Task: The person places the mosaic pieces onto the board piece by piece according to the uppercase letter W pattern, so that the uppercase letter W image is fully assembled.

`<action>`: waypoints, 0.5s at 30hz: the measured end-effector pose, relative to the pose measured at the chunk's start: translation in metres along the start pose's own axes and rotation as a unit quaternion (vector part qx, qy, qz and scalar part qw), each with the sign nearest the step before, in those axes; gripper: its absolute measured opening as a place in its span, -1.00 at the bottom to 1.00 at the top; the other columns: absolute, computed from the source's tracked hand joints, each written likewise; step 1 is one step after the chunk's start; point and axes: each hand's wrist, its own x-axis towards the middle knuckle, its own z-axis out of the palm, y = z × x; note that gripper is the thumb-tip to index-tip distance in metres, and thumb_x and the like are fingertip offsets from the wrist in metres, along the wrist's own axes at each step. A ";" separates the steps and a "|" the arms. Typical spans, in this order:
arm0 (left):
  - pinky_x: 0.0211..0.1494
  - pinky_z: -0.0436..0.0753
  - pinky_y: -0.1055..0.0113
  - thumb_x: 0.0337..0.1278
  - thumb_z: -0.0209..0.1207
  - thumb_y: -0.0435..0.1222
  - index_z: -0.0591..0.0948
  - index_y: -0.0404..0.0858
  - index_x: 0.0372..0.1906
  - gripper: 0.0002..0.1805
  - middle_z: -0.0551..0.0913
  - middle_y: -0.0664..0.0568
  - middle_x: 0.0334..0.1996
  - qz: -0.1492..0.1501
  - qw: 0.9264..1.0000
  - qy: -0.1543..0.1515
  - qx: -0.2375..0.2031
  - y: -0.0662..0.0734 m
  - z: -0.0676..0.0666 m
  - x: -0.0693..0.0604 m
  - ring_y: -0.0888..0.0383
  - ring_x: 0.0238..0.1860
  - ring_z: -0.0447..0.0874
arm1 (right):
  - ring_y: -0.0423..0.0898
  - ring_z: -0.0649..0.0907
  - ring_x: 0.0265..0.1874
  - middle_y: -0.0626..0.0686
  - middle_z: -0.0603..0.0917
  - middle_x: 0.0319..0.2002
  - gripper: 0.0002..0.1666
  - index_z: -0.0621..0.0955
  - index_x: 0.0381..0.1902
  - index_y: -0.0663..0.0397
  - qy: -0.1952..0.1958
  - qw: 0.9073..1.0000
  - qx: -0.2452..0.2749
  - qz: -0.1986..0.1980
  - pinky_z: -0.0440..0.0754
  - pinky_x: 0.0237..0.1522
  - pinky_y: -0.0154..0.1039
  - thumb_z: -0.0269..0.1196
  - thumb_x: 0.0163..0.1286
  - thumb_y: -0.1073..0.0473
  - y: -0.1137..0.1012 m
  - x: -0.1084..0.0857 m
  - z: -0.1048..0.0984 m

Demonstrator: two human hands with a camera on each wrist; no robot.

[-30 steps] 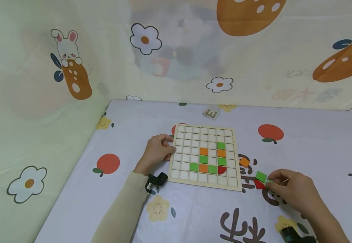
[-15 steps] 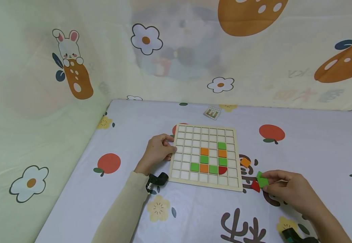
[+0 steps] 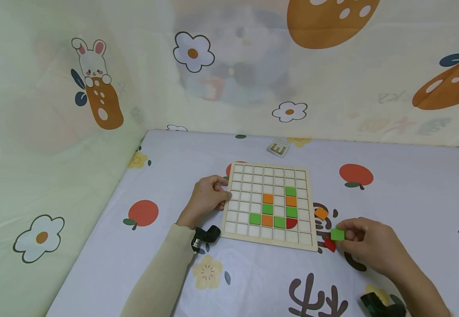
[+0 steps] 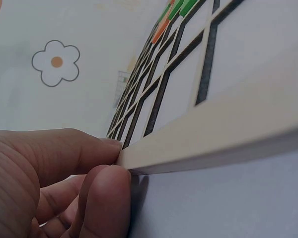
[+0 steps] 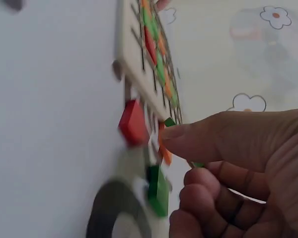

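The left hand [image 3: 207, 195] holds the left edge of a square, pale wooden grid board [image 3: 258, 178] between thumb and fingers, the board lying on a white counter [image 3: 403, 193] with a fruit-and-flower print. Pieces sit in its white cells: five green squares, three orange squares and one red rounded piece [image 3: 291, 223]. Right of the board, the right hand [image 3: 369, 246] has its grip closed on a bright green square block [image 3: 337, 234], pinched at the fingertips; whether it touches the counter I cannot tell. A red block [image 3: 330, 244] lies just beside it, an orange square block [image 3: 321, 214] lies nearer the board, and the right wrist view shows another, thick green block [image 5: 159, 191] close below the thumb. A small grid-patterned card [image 3: 278, 148] lies beyond the board.
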 end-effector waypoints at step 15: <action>-0.57 0.68 0.41 0.18 0.39 -0.46 0.67 -0.35 0.04 -0.68 0.65 -0.04 -0.46 0.002 1.000 0.000 0.002 0.000 0.000 0.000 0.22 -0.67 0.61 | -0.06 0.58 -0.40 -0.01 0.64 -0.43 -0.66 0.75 -0.07 0.23 -0.007 0.997 0.065 -0.047 0.56 -0.49 -0.35 0.51 0.19 0.26 -0.062 0.046 0.025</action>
